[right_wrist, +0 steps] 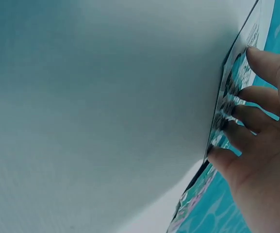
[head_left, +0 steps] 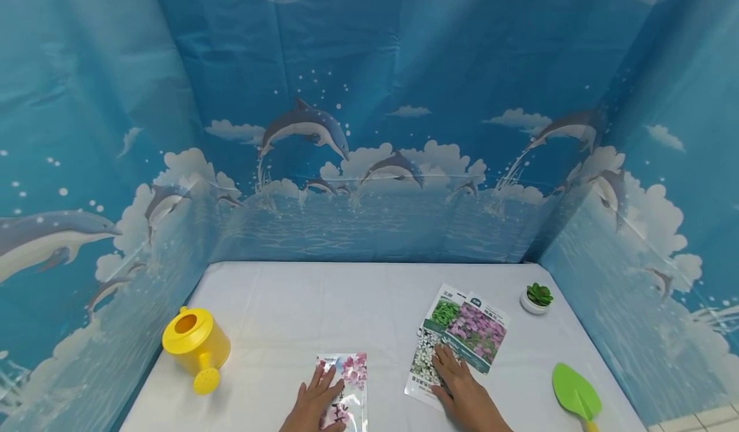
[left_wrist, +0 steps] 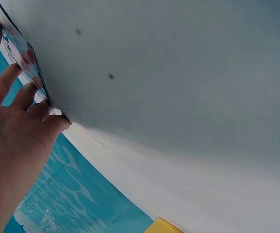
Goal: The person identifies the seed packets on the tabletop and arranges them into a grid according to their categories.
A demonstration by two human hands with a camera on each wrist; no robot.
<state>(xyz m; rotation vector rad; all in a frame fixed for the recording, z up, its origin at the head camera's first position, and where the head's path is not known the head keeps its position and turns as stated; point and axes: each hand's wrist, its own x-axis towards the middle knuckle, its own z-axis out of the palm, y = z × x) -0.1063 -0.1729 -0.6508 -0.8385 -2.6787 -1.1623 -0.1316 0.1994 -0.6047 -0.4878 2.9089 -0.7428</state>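
In the head view my left hand (head_left: pixel 312 403) rests on a seed packet with pink blossoms (head_left: pixel 355 380) at the table's near side. Its fingers lie spread over the packet. Farther right, my right hand (head_left: pixel 464 393) rests with fingers extended on a seed packet with white flowers (head_left: pixel 424 361). A packet with purple flowers (head_left: pixel 479 329) overlaps it above the fingers. Beside that shows a green-leaf picture (head_left: pixel 444 312); whether it is a separate packet I cannot tell. The left wrist view shows the left hand (left_wrist: pixel 18 126) touching its packet; the right wrist view, the right hand (right_wrist: pixel 261 126).
A yellow watering can (head_left: pixel 199 345) stands at the left of the white-covered table (head_left: pixel 277 316). To the right are a small potted succulent (head_left: pixel 538 296) and a green hand trowel (head_left: pixel 576 390). Blue curtains with dolphins (head_left: pixel 369 226) surround the table's back and sides.
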